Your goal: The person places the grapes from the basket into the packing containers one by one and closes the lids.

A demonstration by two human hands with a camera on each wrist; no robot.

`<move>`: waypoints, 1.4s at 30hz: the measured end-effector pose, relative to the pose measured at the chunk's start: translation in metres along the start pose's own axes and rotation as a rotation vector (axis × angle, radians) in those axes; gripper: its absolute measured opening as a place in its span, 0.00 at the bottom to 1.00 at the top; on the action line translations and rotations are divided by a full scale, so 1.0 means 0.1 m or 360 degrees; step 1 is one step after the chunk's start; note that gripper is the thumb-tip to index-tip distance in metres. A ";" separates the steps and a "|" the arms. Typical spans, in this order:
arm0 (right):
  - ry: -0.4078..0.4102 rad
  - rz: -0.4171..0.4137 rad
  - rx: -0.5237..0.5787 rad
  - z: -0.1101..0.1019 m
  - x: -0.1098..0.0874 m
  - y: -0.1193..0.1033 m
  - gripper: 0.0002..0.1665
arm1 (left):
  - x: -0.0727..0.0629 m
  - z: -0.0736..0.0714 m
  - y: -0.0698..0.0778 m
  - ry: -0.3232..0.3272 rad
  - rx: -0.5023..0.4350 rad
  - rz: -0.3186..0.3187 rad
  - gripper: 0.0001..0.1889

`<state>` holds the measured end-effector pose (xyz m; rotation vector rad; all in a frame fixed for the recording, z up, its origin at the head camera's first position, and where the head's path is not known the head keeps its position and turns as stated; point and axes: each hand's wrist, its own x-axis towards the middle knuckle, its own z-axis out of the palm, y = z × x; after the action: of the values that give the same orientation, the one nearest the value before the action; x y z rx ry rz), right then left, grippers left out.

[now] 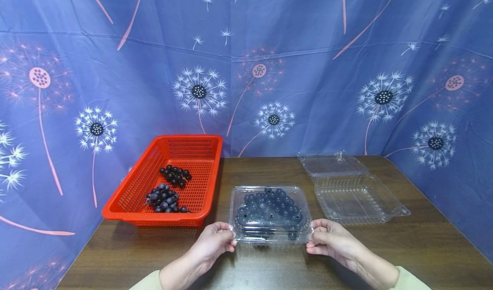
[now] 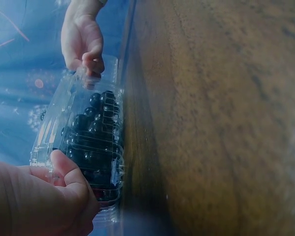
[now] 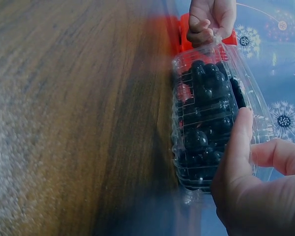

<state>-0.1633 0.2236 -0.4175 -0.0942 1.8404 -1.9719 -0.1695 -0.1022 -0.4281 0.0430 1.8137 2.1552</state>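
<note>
A clear plastic clamshell box [image 1: 265, 240] with its lid down stands over the front middle of the table in the head view. Dark grapes [image 1: 272, 206] fill much of it and show through the lid, which has small round holes. My left hand [image 1: 215, 242] pinches the rim at the box's near left corner, thumb on top. At the near right corner my right hand [image 1: 334, 243] pinches the rim likewise. Both wrist views show the grapes [image 2: 91, 128] through the clear side walls, with thumb and fingers at the lid edge.
On the left a red plastic basket [image 1: 213, 174] holds two bunches of dark grapes, one bunch [image 1: 175, 175] behind the other [image 1: 164, 199]. A second clear clamshell box [image 1: 356, 195] lies open at the right, lid folded back. Behind the wooden table [image 1: 416, 247] hangs a blue dandelion-print cloth [image 1: 316, 80].
</note>
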 end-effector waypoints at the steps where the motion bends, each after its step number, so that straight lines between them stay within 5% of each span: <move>1: 0.0004 -0.0002 0.0004 0.00 0.00 0.00 0.23 | 0.00 0.00 0.00 0.0004 -0.0002 -0.0004 0.11; 19: -0.0013 -0.0027 0.0174 0.04 -0.02 0.01 0.18 | 0.00 0.09 -0.01 0.0113 -0.0122 -0.0030 0.10; 30: 0.0183 -0.0037 0.0294 0.12 0.06 0.04 0.25 | 0.04 0.20 0.00 0.0222 -0.0229 -0.0018 0.12; 42: 0.0275 -0.0048 0.0470 0.16 0.10 0.03 0.20 | 0.11 0.26 -0.03 0.0270 -0.0333 0.0038 0.10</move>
<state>-0.1658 0.2055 -0.4209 0.1432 1.6318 -2.3121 -0.1737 -0.0744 -0.4277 -0.1721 1.6691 2.4181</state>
